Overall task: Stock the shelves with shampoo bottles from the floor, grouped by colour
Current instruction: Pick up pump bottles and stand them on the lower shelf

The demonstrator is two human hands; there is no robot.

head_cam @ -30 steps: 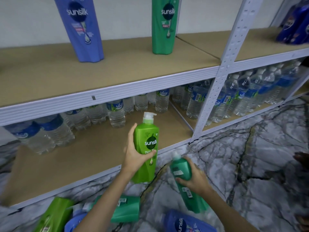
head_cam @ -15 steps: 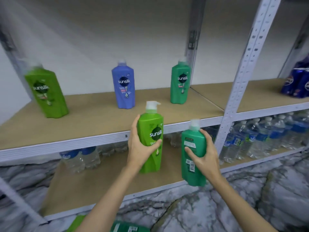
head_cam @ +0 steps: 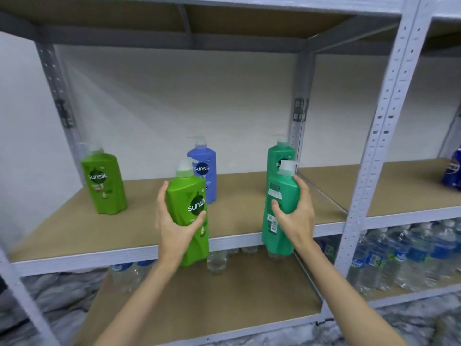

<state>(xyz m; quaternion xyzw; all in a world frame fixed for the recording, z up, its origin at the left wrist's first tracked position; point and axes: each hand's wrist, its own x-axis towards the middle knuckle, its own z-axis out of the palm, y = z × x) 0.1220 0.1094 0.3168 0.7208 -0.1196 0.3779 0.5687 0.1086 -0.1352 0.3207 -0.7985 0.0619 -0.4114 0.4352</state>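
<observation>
My left hand [head_cam: 174,228] grips a light green shampoo bottle [head_cam: 189,203] upright, in front of the middle shelf [head_cam: 139,228]. My right hand [head_cam: 296,216] grips a dark green shampoo bottle [head_cam: 282,193], its back label facing me. On the shelf stand three bottles: a light green one [head_cam: 104,183] at the left, a blue one [head_cam: 203,166] in the middle, partly behind the held bottle, and a dark green one [head_cam: 279,156] at the right, partly behind the other held bottle.
Water bottles [head_cam: 404,260] fill the lower shelf at the right and stand behind at its back. A white upright post [head_cam: 374,151] divides the shelf bays. Dark blue packs [head_cam: 452,171] sit at the far right. Marbled floor [head_cam: 374,325] lies below.
Both hands have lifted their bottles from near the floor up to the level of the middle shelf. The view has tilted upward, so the bottles on the floor are out of sight.
</observation>
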